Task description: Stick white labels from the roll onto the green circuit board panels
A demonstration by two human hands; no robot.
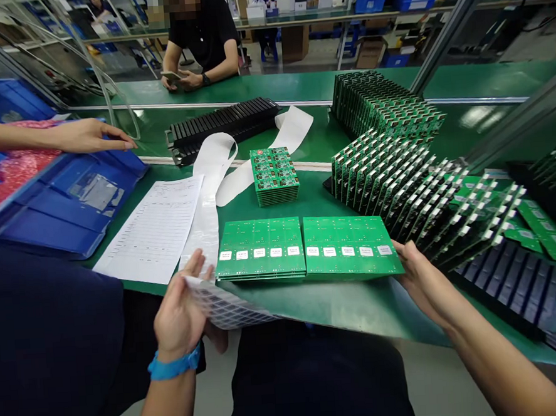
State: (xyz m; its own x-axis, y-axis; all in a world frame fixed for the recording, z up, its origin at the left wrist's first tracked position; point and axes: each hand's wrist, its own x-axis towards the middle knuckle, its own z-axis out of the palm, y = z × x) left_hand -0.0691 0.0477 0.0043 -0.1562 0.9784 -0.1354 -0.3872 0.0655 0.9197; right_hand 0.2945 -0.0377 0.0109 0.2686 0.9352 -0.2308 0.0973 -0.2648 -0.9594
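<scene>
My left hand [178, 317], with a blue band at the wrist, is closed on a curved sheet of labels [234, 306] marked with a grid, at the front edge of the bench. My right hand [421, 281] grips the right end of a green circuit board panel [352, 266] between thumb and fingers. A row of white labels crosses that panel. Directly to its left lies a stack of similar labelled panels [260, 231]. Behind them stands a stack of smaller circuit boards [276, 177], components facing up.
Upright boards [384, 182] fill racks on the right, beside a black slotted tray [519, 294]. White label strip [206, 200] curls near a printed form [152, 231]. A blue bin [103, 200] sits left, under another person's arm [80, 135]. A black rack [226, 123] lies behind.
</scene>
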